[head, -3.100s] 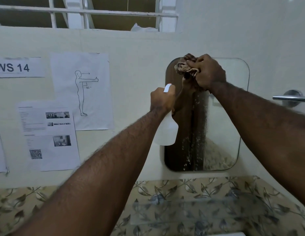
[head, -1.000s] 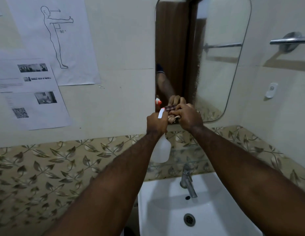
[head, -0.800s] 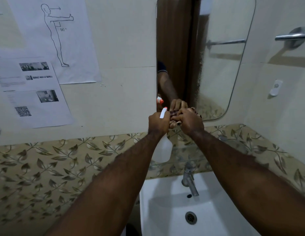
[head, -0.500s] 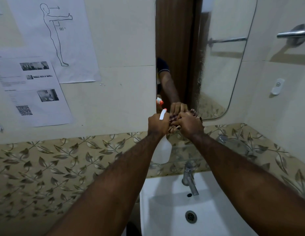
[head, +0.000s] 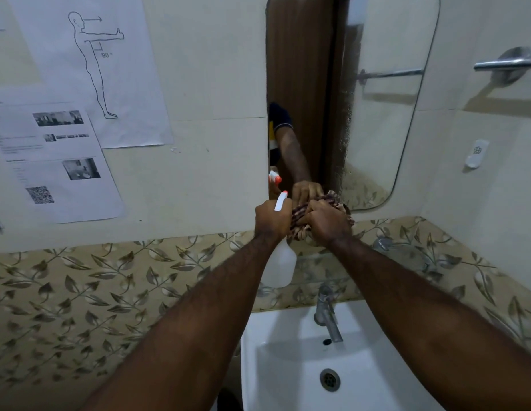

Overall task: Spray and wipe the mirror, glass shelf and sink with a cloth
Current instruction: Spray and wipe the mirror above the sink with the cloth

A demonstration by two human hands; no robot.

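Cloth (head: 299, 216), striped and bunched, gripped tight in right hand (head: 328, 222) and pressed against bottom left corner of mirror (head: 383, 114), right at lower rim. Left hand (head: 271, 219) clenched round neck of spray bottle (head: 280, 266), just beside cloth, knuckles touching or nearly so. Bottle white, hanging upright below fist, trigger and orange-tipped nozzle poking up above fingers. Reflected in mirror: forearm, dark sleeve, second nozzle, brown door. Faint streaky band down middle of glass, possibly spray residue, too blurred to confirm. Glass shelf (head: 323, 269) just under both hands, fixed to leaf-patterned tile band (head: 80, 286), hard to make out against pattern. Below shelf, chrome tap (head: 326, 314) standing over white sink (head: 362, 378), drain at basin centre. Both forearms stretched forward over basin. On wall to left, printed sheets (head: 65, 120) with body diagram, photos and QR code. To right of mirror, chrome towel rail (head: 507, 64) and small white wall hook (head: 476, 157).
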